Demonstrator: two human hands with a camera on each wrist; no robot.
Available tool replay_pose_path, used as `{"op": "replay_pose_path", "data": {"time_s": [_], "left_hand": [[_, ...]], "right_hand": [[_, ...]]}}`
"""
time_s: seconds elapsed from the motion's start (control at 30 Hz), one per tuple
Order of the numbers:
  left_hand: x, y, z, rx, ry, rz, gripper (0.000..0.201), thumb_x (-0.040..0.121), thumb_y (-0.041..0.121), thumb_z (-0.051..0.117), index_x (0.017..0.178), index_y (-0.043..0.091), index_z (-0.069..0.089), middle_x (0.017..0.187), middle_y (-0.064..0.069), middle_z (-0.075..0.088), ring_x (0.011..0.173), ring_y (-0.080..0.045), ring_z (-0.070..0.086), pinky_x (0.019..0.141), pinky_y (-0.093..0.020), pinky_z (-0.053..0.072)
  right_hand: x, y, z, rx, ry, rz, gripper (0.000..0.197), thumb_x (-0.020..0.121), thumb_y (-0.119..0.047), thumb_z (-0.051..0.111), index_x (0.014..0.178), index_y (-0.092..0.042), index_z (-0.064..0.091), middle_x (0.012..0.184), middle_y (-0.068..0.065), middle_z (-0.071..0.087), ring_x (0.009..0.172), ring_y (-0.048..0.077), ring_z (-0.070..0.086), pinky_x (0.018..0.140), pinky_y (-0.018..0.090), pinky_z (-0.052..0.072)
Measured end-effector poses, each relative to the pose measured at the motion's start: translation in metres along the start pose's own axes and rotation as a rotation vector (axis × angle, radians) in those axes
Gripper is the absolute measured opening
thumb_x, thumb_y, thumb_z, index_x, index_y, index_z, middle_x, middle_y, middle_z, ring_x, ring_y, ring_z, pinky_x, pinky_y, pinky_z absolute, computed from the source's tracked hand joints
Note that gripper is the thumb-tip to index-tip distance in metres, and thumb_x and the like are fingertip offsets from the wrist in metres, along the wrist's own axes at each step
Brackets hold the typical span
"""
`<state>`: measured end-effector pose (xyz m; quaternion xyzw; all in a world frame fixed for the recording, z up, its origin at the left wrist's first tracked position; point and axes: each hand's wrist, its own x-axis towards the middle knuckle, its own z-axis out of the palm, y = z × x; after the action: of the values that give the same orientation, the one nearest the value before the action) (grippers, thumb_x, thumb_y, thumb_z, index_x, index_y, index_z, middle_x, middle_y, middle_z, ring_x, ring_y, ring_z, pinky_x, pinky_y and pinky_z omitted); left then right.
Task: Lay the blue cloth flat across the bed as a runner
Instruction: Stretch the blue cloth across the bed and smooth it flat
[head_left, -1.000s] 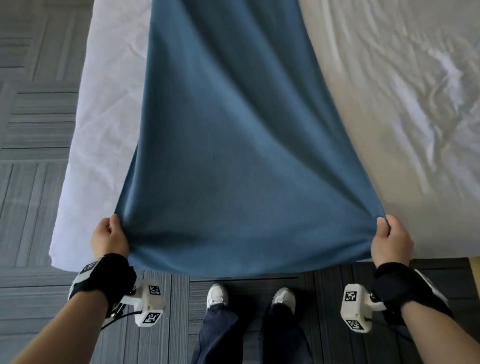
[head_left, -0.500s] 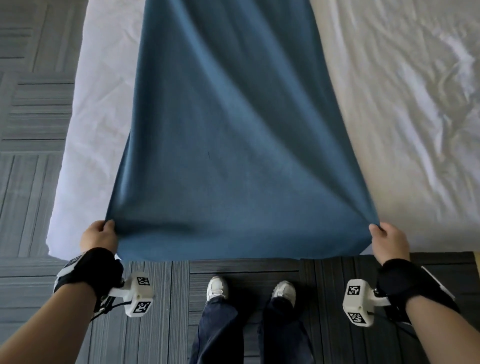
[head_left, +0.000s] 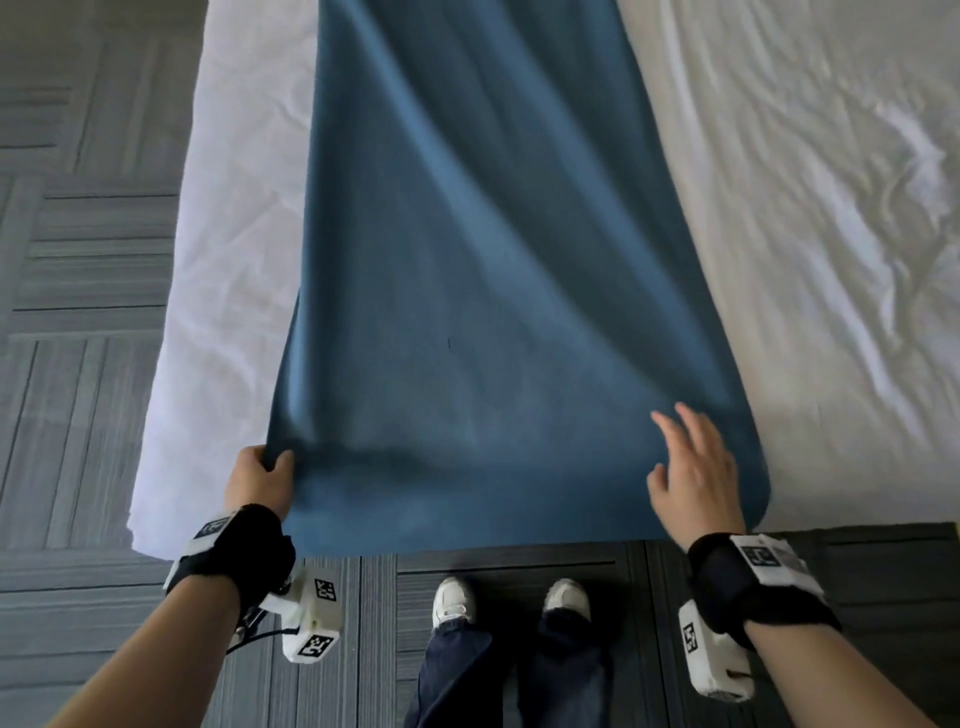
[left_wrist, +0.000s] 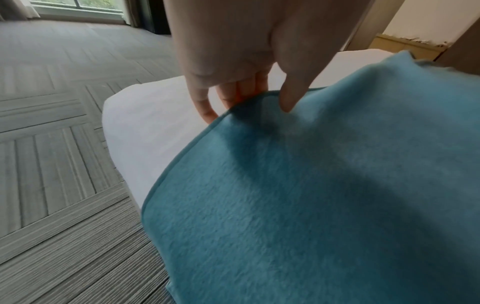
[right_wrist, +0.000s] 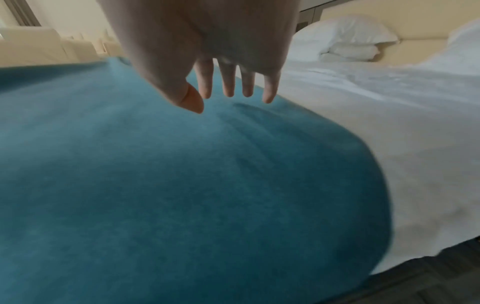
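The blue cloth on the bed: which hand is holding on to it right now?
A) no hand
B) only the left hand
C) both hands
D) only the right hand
B: the left hand pinches the near corner of the blue cloth, thumb on top, while the right hand hangs over it with its fingers spread and gripping nothing.

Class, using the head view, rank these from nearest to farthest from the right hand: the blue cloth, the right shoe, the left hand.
1. blue cloth: directly beneath the right hand, by its near right corner.
2. right shoe: on the floor, below and to its left.
3. left hand: at the cloth's opposite near corner, pinching it.
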<state>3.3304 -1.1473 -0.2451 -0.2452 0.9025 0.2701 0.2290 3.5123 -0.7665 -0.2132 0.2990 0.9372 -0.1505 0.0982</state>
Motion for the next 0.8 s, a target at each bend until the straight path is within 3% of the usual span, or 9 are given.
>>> {"op": "replay_pose_path", "data": {"time_s": [0.23, 0.53, 0.7, 0.8], "left_hand": [[0.017, 0.039, -0.01, -0.089, -0.013, 0.101, 0.038, 0.091, 0.012, 0.053, 0.126, -0.004, 0.053, 0.123, -0.026, 0.061, 0.113, -0.038, 0.056, 0.095, -0.04, 0.042], [0.061, 0.078, -0.02, -0.153, -0.077, 0.13, 0.033, 0.089, 0.013, 0.055, 0.12, 0.003, 0.06, 0.112, -0.022, 0.068, 0.102, -0.035, 0.064, 0.09, -0.04, 0.05], [0.102, 0.097, -0.033, -0.184, -0.157, 0.185, 0.021, 0.083, 0.024, 0.065, 0.101, 0.012, 0.065, 0.102, -0.016, 0.071, 0.081, -0.025, 0.063, 0.074, -0.031, 0.048], [0.123, 0.1, -0.045, -0.182, -0.227, 0.221, 0.011, 0.083, 0.022, 0.064, 0.079, 0.016, 0.055, 0.093, -0.017, 0.071, 0.07, -0.028, 0.063, 0.074, -0.04, 0.057]], "right_hand": [[0.027, -0.071, 0.015, 0.051, -0.153, -0.138, 0.06, 0.085, -0.007, 0.049, 0.142, -0.019, 0.035, 0.155, 0.006, 0.025, 0.144, 0.026, 0.02, 0.111, 0.041, 0.027], [0.069, -0.14, 0.012, 0.043, -0.203, -0.181, 0.059, 0.088, -0.011, 0.047, 0.143, -0.024, 0.031, 0.156, 0.005, 0.02, 0.145, 0.026, 0.016, 0.111, 0.044, 0.03], [0.081, -0.192, 0.024, 0.039, -0.231, -0.081, 0.06, 0.091, -0.022, 0.048, 0.145, -0.031, 0.024, 0.157, 0.005, 0.013, 0.145, 0.027, 0.01, 0.107, 0.05, 0.034], [0.081, -0.223, 0.036, 0.053, -0.207, 0.02, 0.06, 0.091, -0.024, 0.05, 0.145, -0.032, 0.024, 0.157, 0.006, 0.011, 0.145, 0.028, 0.008, 0.107, 0.053, 0.032]]}}
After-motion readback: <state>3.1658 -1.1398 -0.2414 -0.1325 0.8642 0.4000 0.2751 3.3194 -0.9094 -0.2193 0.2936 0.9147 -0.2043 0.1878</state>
